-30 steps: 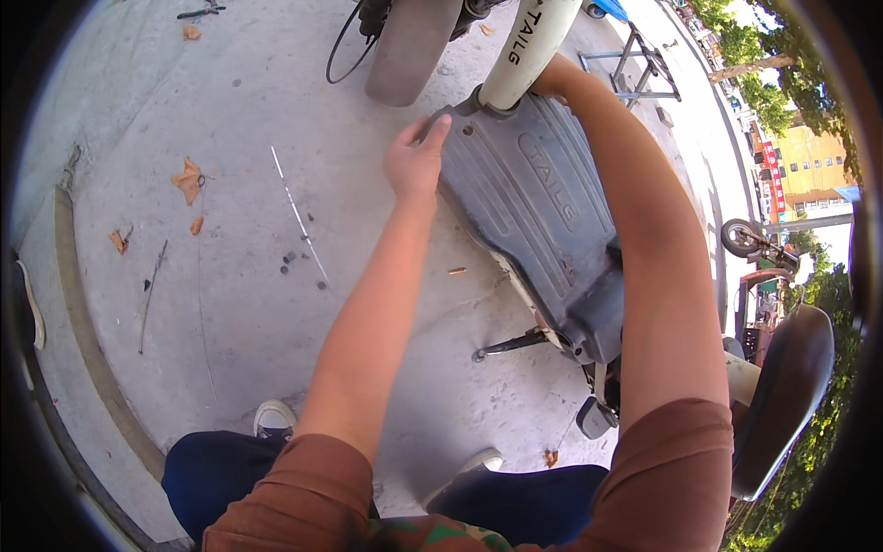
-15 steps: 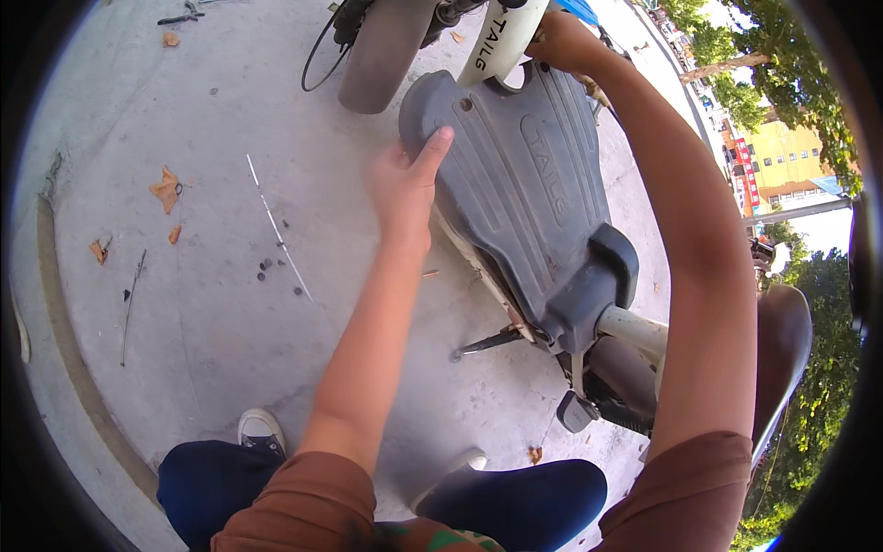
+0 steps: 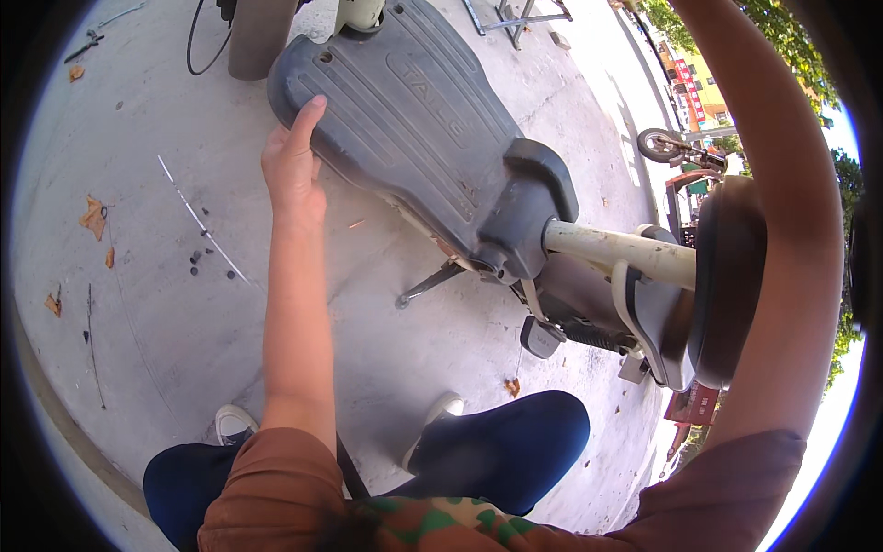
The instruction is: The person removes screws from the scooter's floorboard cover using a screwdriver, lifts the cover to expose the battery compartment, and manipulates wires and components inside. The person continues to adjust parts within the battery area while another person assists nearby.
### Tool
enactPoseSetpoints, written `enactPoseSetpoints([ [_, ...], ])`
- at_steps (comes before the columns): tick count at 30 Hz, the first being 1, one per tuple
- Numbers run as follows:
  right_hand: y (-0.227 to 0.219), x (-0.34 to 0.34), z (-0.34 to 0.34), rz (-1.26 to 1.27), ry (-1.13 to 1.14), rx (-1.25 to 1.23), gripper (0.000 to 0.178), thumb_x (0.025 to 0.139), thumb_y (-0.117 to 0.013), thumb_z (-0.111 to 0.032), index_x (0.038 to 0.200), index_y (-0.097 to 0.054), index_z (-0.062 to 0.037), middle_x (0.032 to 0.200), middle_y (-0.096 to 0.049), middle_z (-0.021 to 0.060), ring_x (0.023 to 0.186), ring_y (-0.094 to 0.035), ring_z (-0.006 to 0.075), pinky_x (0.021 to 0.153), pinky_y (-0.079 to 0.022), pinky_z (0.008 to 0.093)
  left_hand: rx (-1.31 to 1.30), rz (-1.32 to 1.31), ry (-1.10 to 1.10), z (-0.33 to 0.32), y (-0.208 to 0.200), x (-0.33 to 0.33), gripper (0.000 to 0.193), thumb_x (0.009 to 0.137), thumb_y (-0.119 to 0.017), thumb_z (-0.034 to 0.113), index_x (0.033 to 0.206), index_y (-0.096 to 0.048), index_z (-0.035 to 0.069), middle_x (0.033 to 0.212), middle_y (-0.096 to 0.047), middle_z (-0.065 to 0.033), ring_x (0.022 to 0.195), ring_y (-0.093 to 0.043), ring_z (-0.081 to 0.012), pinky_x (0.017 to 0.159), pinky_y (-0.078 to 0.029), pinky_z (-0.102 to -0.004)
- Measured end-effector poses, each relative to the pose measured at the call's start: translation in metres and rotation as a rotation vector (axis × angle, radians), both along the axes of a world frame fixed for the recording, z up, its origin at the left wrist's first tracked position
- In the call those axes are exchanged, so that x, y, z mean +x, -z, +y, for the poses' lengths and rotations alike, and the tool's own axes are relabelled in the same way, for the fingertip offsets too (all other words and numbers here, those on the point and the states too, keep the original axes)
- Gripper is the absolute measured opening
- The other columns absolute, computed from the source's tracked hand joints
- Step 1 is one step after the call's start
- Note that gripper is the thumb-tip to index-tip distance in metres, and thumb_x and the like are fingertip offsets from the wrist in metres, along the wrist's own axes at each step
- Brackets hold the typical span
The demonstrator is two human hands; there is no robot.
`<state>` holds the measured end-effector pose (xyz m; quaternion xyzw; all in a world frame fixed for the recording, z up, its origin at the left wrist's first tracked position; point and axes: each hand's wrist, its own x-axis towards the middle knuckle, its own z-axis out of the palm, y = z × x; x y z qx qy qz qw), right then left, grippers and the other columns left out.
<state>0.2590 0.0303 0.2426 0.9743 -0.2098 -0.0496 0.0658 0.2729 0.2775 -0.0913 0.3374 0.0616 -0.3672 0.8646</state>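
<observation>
A grey plastic footboard [image 3: 405,120] with raised ribs covers the floor of an electric scooter. My left hand [image 3: 296,175] grips its left front edge, thumb lying on top and fingers curled beneath, partly hidden. My right arm [image 3: 782,138] stretches up along the right side; its hand is beyond the upper edge of the picture. Behind the footboard, a cream frame tube [image 3: 616,247] leads to the dark seat [image 3: 731,276], which lies beside my right arm. The front wheel [image 3: 260,37] is at the top left.
The kickstand [image 3: 430,283] rests on concrete. To the left lie a thin white strip [image 3: 200,217], small black pieces and dry leaves [image 3: 94,217]. A metal stand [image 3: 520,18] is at the top; another two-wheeler [image 3: 676,147] stands farther right. My shoes [image 3: 235,421] are below.
The view has shifted, so the scooter sits farther left and higher and its seat shows more. My right hand, earlier at the front tube, has left the picture. My left hand keeps the footboard edge.
</observation>
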Motion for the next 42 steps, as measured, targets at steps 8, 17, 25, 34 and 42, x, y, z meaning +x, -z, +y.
enactPoseSetpoints([
  [8, -0.099, -0.129, 0.007, 0.264, 0.181, -0.203, 0.036, 0.095, -0.072, -0.027, 0.127, -0.068, -0.0106, 0.097, -0.076, 0.0079, 0.079, -0.071, 0.0140, 0.066, -0.058, 0.0296, -0.160, -0.234, -0.038, 0.009, -0.085, -0.009, 0.030, 0.080, -0.085, 0.018, 0.104, -0.071, 0.006, 0.109, -0.070, -0.0017, 0.102, -0.060, -0.0105, 0.093, -0.043, -0.0260],
  [17, -0.044, -0.226, 0.011, 0.372, 0.520, 0.286, 0.031, 0.086, -0.072, -0.008, 0.115, -0.069, 0.0019, 0.075, -0.071, 0.0090, 0.051, -0.057, 0.0115, 0.046, -0.047, 0.0283, 0.076, -0.026, 0.143, 0.012, 0.043, 0.007, 0.061, 0.083, -0.082, 0.041, 0.131, -0.057, 0.012, 0.109, -0.059, 0.0061, 0.077, -0.048, -0.0041, 0.072, -0.039, -0.0239],
  [25, -0.041, -0.193, 0.057, 0.507, 0.544, 0.355, 0.039, 0.088, -0.072, -0.013, 0.125, -0.066, -0.0019, 0.081, -0.074, 0.0097, 0.054, -0.060, 0.0139, 0.050, -0.050, 0.0298, -0.181, 0.053, 0.424, 0.003, 0.057, -0.089, 0.040, 0.085, -0.084, 0.027, 0.113, -0.057, 0.022, 0.085, -0.053, 0.0121, 0.056, -0.037, -0.0021, 0.051, -0.026, -0.0205],
  [34, -0.043, -0.194, 0.054, 0.490, 0.534, 0.325, 0.037, 0.091, -0.068, -0.017, 0.126, -0.066, -0.0049, 0.085, -0.075, 0.0106, 0.055, -0.058, 0.0134, 0.050, -0.050, 0.0302, -0.286, 0.058, 0.276, -0.004, 0.023, -0.100, 0.025, 0.082, -0.078, 0.003, 0.095, -0.064, 0.018, 0.081, -0.059, 0.0099, 0.059, -0.043, -0.0015, 0.053, -0.032, -0.0203],
  [42, -0.042, -0.193, 0.054, 0.450, 0.503, 0.322, 0.039, 0.092, -0.069, -0.019, 0.128, -0.066, -0.0038, 0.086, -0.075, 0.0127, 0.054, -0.058, 0.0138, 0.050, -0.049, 0.0297, -0.387, -0.373, -0.009, 0.033, -0.104, -0.083, 0.030, 0.081, -0.076, 0.003, 0.109, -0.069, 0.010, 0.109, -0.067, 0.0012, 0.105, -0.059, -0.0110, 0.100, -0.044, -0.0307],
])
